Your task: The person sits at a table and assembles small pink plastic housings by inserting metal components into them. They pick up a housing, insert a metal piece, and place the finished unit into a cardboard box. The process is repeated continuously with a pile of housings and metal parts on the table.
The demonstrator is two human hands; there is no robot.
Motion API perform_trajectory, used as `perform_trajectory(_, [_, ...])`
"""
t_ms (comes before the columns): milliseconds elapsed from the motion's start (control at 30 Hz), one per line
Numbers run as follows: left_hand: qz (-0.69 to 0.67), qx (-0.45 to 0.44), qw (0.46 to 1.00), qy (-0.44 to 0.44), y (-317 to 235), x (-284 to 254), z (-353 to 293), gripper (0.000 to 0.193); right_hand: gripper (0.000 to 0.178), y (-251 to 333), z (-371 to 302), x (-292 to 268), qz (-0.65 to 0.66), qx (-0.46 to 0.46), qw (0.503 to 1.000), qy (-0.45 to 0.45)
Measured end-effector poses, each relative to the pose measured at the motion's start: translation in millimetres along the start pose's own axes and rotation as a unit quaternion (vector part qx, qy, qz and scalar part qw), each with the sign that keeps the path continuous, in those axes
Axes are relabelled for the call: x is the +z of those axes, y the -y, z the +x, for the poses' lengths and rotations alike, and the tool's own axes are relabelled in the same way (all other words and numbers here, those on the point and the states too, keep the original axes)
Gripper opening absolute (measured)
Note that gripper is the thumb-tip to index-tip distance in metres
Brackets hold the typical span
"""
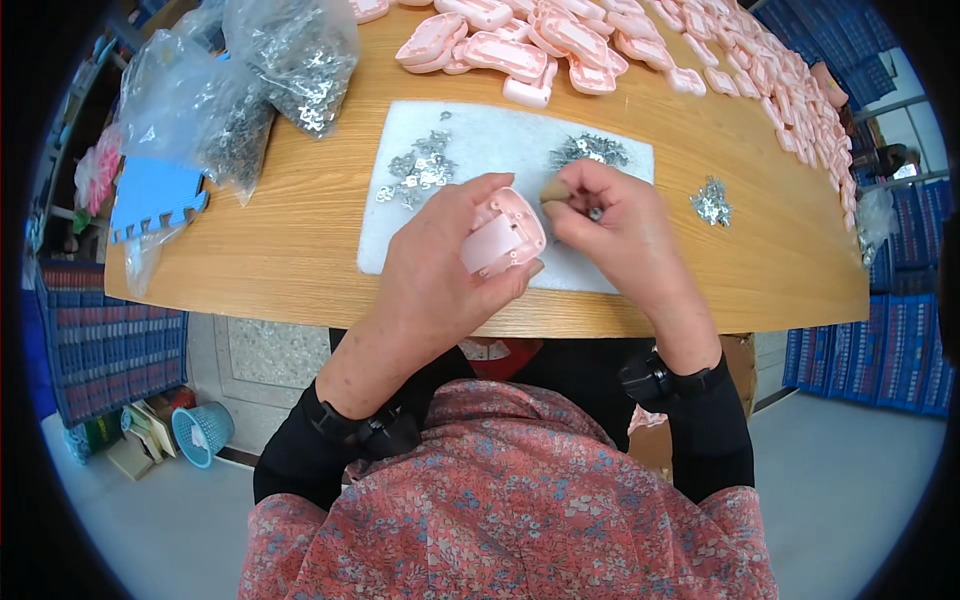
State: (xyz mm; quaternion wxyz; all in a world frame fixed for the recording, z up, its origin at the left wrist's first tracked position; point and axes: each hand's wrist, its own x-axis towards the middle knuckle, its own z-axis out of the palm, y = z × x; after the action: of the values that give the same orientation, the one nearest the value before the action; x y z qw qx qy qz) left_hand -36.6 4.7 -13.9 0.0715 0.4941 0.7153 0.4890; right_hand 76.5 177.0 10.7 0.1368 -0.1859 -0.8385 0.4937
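Pink plastic shell (512,236) sits clamped in the left hand (432,245) over the white mat (485,135), hollow side up – probably so its inside is reachable. Right hand (628,228) pinches just beside it – on what, I cannot tell. Metal clips (425,170) lie beyond, seemingly for easy reach.

Pink plastic shells (508,56) line the far side of my wood-grained table (300,250), which also bears a white mat (490,122), clear bags (290,60) and loose metal pieces (712,203).
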Motion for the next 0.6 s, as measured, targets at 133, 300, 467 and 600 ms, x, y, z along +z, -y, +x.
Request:
perform_trajectory(133, [-0.040,-0.133,0.990,0.024,-6,-1,3,0.076,0.013,-1,13,10,-0.135,-0.033,0.989,0.054])
perform_trajectory(300, [-0.006,-0.075,0.997,-0.010,0,-1,7,0.068,0.015,-1,14,6,-0.144,-0.032,0.989,0.017])
perform_trajectory(467, [-0.237,-0.166,0.957,0.025,13,-4,8,0.051,0.015,5,-3,-2,0.024,0.033,0.998,-0.052])
perform_trajectory(600, [-0.371,-0.230,0.897,0.071,14,-5,12,0.044,0.014,10,-15,-1,-0.052,-0.016,0.998,-0.040])
